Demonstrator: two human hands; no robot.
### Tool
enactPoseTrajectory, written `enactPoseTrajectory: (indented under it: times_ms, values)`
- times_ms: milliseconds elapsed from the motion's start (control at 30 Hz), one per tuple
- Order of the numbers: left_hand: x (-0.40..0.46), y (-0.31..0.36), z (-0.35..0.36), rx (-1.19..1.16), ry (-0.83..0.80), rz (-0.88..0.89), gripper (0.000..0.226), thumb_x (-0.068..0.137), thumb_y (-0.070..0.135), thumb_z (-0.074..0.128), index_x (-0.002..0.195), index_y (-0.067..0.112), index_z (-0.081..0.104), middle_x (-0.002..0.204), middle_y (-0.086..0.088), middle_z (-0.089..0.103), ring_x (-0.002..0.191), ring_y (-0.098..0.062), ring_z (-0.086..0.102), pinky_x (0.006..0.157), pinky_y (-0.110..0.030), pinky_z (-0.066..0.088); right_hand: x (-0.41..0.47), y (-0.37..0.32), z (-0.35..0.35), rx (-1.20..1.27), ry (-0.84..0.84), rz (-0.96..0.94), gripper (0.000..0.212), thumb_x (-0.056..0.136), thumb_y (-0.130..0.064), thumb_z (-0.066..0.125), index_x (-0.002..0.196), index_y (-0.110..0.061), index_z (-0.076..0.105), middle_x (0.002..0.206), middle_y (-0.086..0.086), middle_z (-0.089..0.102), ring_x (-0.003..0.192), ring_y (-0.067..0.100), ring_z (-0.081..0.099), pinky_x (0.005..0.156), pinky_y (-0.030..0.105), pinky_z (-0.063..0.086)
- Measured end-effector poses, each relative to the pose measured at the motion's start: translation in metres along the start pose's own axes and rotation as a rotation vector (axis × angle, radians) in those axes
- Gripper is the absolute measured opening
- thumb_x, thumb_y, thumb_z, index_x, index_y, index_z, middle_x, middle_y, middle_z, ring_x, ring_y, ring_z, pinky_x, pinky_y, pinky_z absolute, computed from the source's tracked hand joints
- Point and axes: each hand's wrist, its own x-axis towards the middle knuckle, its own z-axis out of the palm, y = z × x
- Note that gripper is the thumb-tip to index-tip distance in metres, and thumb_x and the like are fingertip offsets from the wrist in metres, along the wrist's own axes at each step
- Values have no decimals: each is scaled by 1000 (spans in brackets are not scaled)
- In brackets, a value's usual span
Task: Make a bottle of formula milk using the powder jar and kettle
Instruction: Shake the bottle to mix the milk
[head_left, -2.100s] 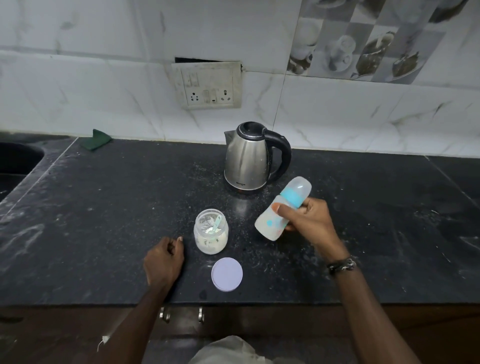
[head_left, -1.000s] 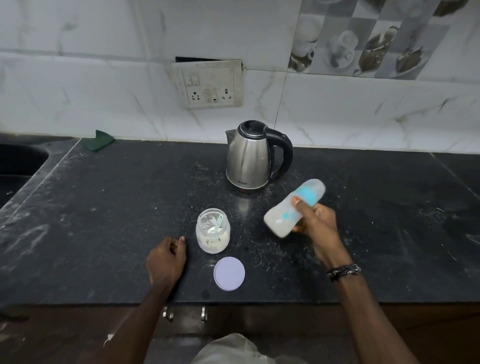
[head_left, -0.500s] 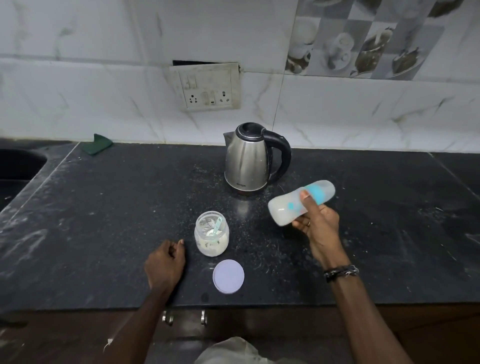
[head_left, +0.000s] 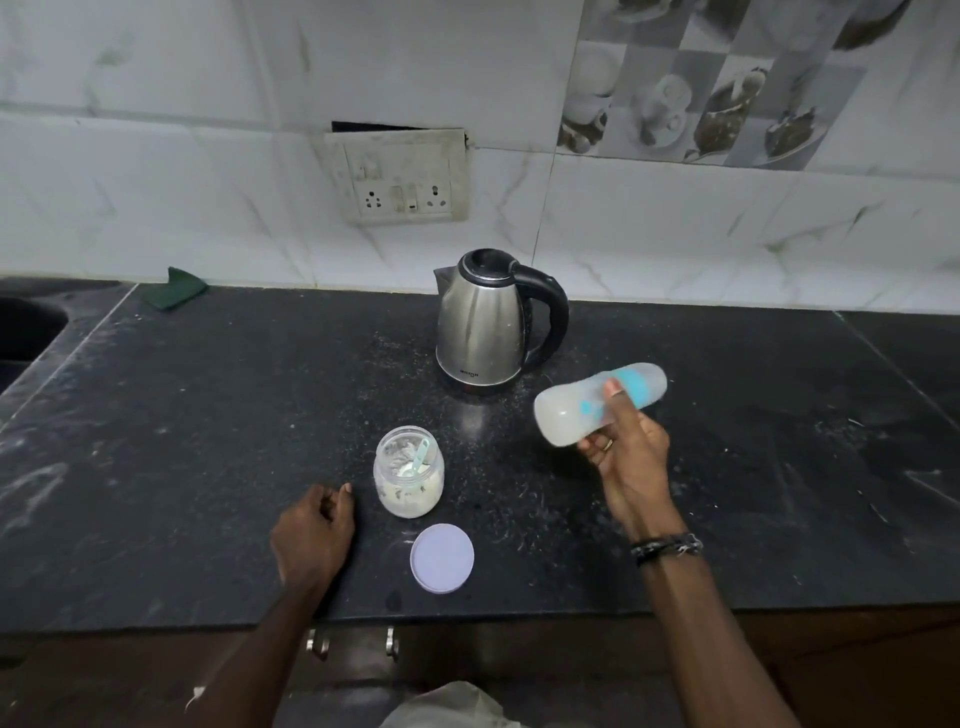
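My right hand (head_left: 628, 457) grips a capped baby bottle (head_left: 571, 408) with a blue collar, held nearly flat above the counter, base to the left; cloudy liquid shows inside. A steel kettle (head_left: 480, 322) with a black handle stands behind it, lid shut. The open powder jar (head_left: 409, 473) holds white powder and a pale green scoop. Its lilac lid (head_left: 442, 558) lies flat in front of the jar. My left hand (head_left: 314, 535) rests on the counter left of the jar, fingers curled, holding nothing.
The black stone counter (head_left: 208, 415) is dusted with powder specks. A green cloth (head_left: 174, 295) lies at the back left by the wall. A sink (head_left: 26, 327) opens at the far left. A socket plate (head_left: 400, 179) is on the tiled wall.
The bottle has tipped from a steep slant to nearly horizontal and moved right and up in my right hand. My left hand, the jar and the kettle have stayed put.
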Motion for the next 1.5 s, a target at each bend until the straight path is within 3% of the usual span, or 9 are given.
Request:
enactPoseTrajectory:
  times_ms: [133,267,400,567,667,833,933,1100,1500]
  values:
    - [0,1,-2,-11,9,3,33,96,33,67,69,15,62,58,-2,63,57,-29,61,59,-34,45,-4,-4,1,-251,-171,37,37,76,-24,77,107,-6,69,89,5,78,83,20,75,62,25,58]
    - [-1,3,-1,-8,13,2,33,96,32,67,68,15,62,58,-3,61,56,-28,58,59,-32,41,1,-2,2,-25,33,-39,27,80,-29,75,98,-10,68,81,2,75,70,12,71,55,22,55]
    - [0,2,-2,-4,15,-5,34,95,33,67,67,15,61,57,-3,62,57,-28,61,58,-33,43,-3,-1,0,-295,-217,39,29,79,-18,76,105,-6,70,85,2,78,78,16,74,62,26,58]
    - [-1,1,-2,-18,24,9,33,95,32,68,68,15,62,57,-2,63,55,-26,60,57,-33,45,2,4,6,-58,16,9,21,87,-28,70,96,-10,70,75,-1,75,68,13,70,56,25,54]
    - [0,0,-2,3,23,20,33,96,32,68,69,13,62,57,-2,61,56,-28,61,58,-32,42,-3,0,4,-275,-224,72,35,79,-23,74,107,-3,70,87,5,78,79,17,74,62,26,58]
    - [0,-2,0,7,25,29,34,96,32,68,69,11,61,57,-5,62,55,-28,58,57,-33,41,0,-4,7,-32,-9,4,28,80,-35,73,97,-12,69,81,0,76,72,13,71,60,25,55]
    - [0,-2,0,7,33,26,35,96,32,68,69,11,61,57,-5,62,56,-30,60,58,-34,43,-4,-5,5,-261,-230,36,49,68,-35,75,106,-6,70,88,5,78,79,16,74,65,28,59]
    - [0,-3,1,5,26,30,35,96,32,68,68,12,61,57,-4,62,55,-29,60,58,-35,45,0,-3,3,-69,-14,9,32,81,-33,73,102,-9,70,85,2,77,75,13,72,62,27,56]
    - [1,-3,0,2,12,28,34,97,35,65,71,13,62,58,-2,62,55,-26,60,59,-35,48,-5,0,-1,-284,-269,52,38,71,-27,75,105,-9,70,91,6,78,84,18,74,69,30,60]
